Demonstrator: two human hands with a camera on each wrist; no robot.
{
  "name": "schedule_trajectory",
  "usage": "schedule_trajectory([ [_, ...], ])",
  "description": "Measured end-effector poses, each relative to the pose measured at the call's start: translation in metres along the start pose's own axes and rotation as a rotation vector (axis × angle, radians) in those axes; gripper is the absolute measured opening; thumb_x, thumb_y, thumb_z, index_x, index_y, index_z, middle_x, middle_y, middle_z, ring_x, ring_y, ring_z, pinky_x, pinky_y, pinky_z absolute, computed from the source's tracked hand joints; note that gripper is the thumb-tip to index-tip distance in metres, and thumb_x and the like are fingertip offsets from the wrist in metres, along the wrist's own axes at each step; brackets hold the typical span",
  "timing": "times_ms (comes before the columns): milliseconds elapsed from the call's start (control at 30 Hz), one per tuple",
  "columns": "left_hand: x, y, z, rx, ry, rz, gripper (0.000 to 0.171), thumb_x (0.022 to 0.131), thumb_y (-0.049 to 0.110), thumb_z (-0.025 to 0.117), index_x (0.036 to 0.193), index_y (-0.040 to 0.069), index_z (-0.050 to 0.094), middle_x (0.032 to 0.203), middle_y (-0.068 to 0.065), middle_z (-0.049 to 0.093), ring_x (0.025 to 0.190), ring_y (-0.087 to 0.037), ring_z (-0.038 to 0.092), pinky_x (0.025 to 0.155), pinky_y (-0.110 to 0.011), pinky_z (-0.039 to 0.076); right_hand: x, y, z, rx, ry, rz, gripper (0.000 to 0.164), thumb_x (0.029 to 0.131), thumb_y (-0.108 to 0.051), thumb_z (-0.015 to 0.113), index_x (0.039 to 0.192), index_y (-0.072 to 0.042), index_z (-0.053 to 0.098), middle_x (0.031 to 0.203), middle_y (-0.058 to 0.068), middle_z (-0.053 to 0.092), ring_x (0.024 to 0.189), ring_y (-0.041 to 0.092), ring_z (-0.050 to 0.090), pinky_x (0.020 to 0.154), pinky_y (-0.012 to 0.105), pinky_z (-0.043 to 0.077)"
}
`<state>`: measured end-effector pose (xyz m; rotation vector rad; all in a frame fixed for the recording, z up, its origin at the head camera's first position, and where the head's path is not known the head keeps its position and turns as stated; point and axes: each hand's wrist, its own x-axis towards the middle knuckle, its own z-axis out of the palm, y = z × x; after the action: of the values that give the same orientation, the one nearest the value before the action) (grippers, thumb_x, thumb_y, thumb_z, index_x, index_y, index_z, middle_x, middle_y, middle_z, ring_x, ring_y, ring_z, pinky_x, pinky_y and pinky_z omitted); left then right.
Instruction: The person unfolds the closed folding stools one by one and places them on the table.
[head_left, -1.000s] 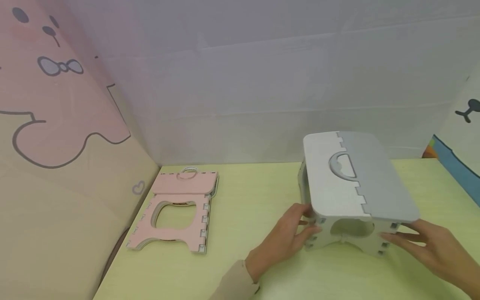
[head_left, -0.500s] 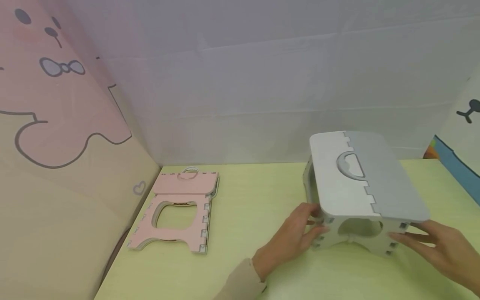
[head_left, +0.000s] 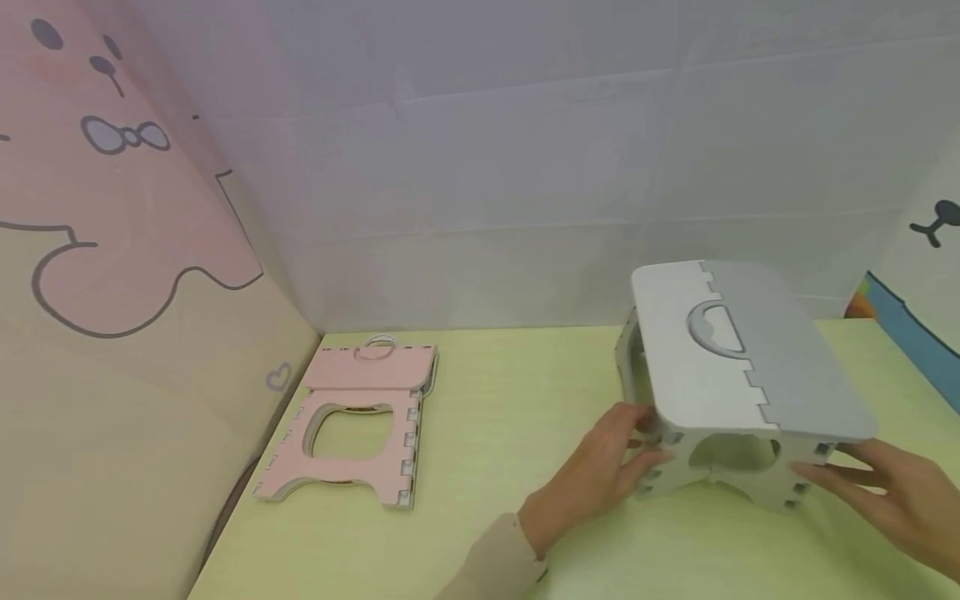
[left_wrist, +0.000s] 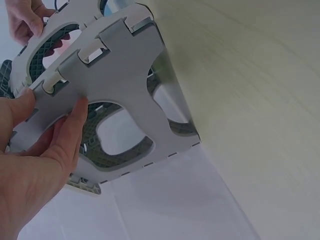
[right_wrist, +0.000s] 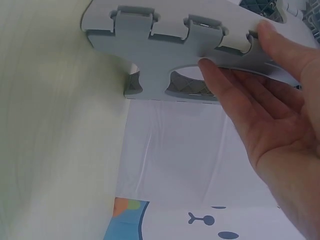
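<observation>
An unfolded folding step stool (head_left: 675, 342), white on one half and grey on the other, is at the right of the table in the head view. Its top has a carry handle (head_left: 716, 329) in the middle. My left hand (head_left: 596, 475) grips the near left corner, thumb on the front edge and fingers on the side panel (left_wrist: 122, 65). At the near right corner my right hand (head_left: 896, 500) holds the other side, its fingers reaching the opening of the grey panel (right_wrist: 150, 57). Whether all the feet touch the table cannot be told.
A pink folding stool (head_left: 360, 367), folded flat, lies at the left of the pale yellow-green table (head_left: 517, 400). A plain pale wall sheet (head_left: 480, 208) stands behind the table. Printed cartoon sheets (head_left: 142, 250) flank it.
Both hands have moved the white and grey stool a short way to the right, their hold unchanged. The pink stool has stayed in place.
</observation>
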<state>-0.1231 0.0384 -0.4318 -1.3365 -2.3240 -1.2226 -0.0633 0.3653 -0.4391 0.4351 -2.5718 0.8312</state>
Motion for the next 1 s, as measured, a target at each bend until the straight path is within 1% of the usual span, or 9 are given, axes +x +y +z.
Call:
schedule_trajectory([
  [233, 0.006, 0.003, 0.003, 0.014, -0.010, -0.002, 0.044, 0.099, 0.010, 0.068, 0.134, -0.005, 0.046, 0.123, -0.016, 0.058, 0.114, -0.023, 0.060, 0.098, -0.010, 0.045, 0.000, 0.001, -0.004, -0.039, -0.001, 0.086, 0.061, 0.077, -0.005, 0.088, 0.132, 0.001, 0.063, 0.124, -0.041, 0.047, 0.110, -0.033, 0.031, 0.063, 0.003, 0.047],
  [333, 0.009, 0.004, 0.004, 0.034, -0.013, -0.004, 0.044, 0.099, 0.011, 0.068, 0.133, -0.005, 0.047, 0.122, -0.016, 0.058, 0.113, -0.023, 0.060, 0.098, -0.011, 0.045, -0.001, 0.001, -0.005, -0.061, -0.029, 0.132, 0.058, 0.079, -0.006, 0.087, 0.131, 0.002, 0.062, 0.122, -0.009, 0.068, 0.106, -0.029, 0.042, 0.060, 0.012, 0.052],
  [433, 0.011, 0.006, 0.006, 0.059, -0.021, -0.002, 0.044, 0.100, 0.014, 0.067, 0.134, -0.006, 0.047, 0.122, -0.015, 0.058, 0.113, -0.022, 0.060, 0.099, -0.010, 0.044, -0.003, 0.004, -0.007, -0.095, -0.067, 0.171, 0.066, 0.085, -0.008, 0.083, 0.143, 0.000, 0.054, 0.125, 0.029, 0.063, 0.120, 0.010, 0.063, 0.058, 0.023, 0.057],
  [533, 0.014, 0.006, 0.009, 0.076, -0.029, 0.001, 0.044, 0.101, 0.015, 0.066, 0.135, -0.006, 0.046, 0.123, -0.015, 0.058, 0.114, -0.021, 0.060, 0.100, -0.009, 0.042, -0.005, 0.009, -0.008, -0.114, -0.067, 0.184, 0.072, 0.088, -0.007, 0.080, 0.151, -0.003, 0.046, 0.130, 0.034, 0.058, 0.121, 0.047, 0.048, 0.059, 0.023, 0.057],
  [667, 0.017, 0.006, 0.013, 0.076, -0.032, 0.002, 0.043, 0.101, 0.014, 0.066, 0.134, -0.006, 0.046, 0.124, -0.016, 0.057, 0.115, -0.022, 0.059, 0.101, -0.009, 0.042, -0.008, 0.015, -0.007, -0.082, -0.070, 0.190, 0.076, 0.090, -0.004, 0.077, 0.157, -0.008, 0.040, 0.139, 0.035, 0.053, 0.145, 0.029, 0.032, 0.062, 0.015, 0.054],
  [733, 0.019, 0.006, 0.015, 0.078, -0.034, 0.000, 0.043, 0.101, 0.015, 0.066, 0.134, -0.006, 0.046, 0.124, -0.016, 0.057, 0.116, -0.022, 0.059, 0.102, -0.009, 0.041, -0.009, 0.018, -0.008, -0.050, -0.070, 0.186, 0.076, 0.091, -0.002, 0.076, 0.158, -0.009, 0.039, 0.152, 0.024, 0.048, 0.151, 0.007, 0.023, 0.065, 0.009, 0.051],
  [867, 0.023, 0.008, 0.018, 0.143, -0.039, 0.002, 0.044, 0.102, 0.017, 0.064, 0.136, -0.004, 0.046, 0.125, -0.013, 0.057, 0.116, -0.017, 0.059, 0.102, -0.007, 0.038, -0.010, 0.023, -0.009, 0.000, -0.005, 0.151, 0.063, 0.090, 0.001, 0.076, 0.148, -0.001, 0.050, 0.148, -0.031, 0.040, 0.127, -0.029, 0.023, 0.069, -0.001, 0.041],
  [933, 0.025, 0.009, 0.020, 0.165, -0.041, -0.004, 0.044, 0.103, 0.019, 0.064, 0.136, -0.004, 0.046, 0.125, -0.012, 0.057, 0.116, -0.015, 0.059, 0.102, -0.007, 0.038, -0.010, 0.025, -0.010, 0.025, 0.027, 0.133, 0.060, 0.089, 0.003, 0.077, 0.145, 0.002, 0.053, 0.135, -0.045, 0.034, 0.115, -0.033, 0.027, 0.070, -0.003, 0.040],
  [1000, 0.026, 0.009, 0.021, 0.181, -0.041, 0.000, 0.044, 0.103, 0.019, 0.064, 0.136, -0.003, 0.046, 0.126, -0.012, 0.057, 0.117, -0.014, 0.059, 0.101, -0.006, 0.037, -0.009, 0.026, -0.011, 0.036, 0.043, 0.122, 0.061, 0.088, 0.005, 0.076, 0.144, 0.003, 0.053, 0.134, -0.045, 0.036, 0.113, -0.033, 0.030, 0.070, -0.003, 0.041],
])
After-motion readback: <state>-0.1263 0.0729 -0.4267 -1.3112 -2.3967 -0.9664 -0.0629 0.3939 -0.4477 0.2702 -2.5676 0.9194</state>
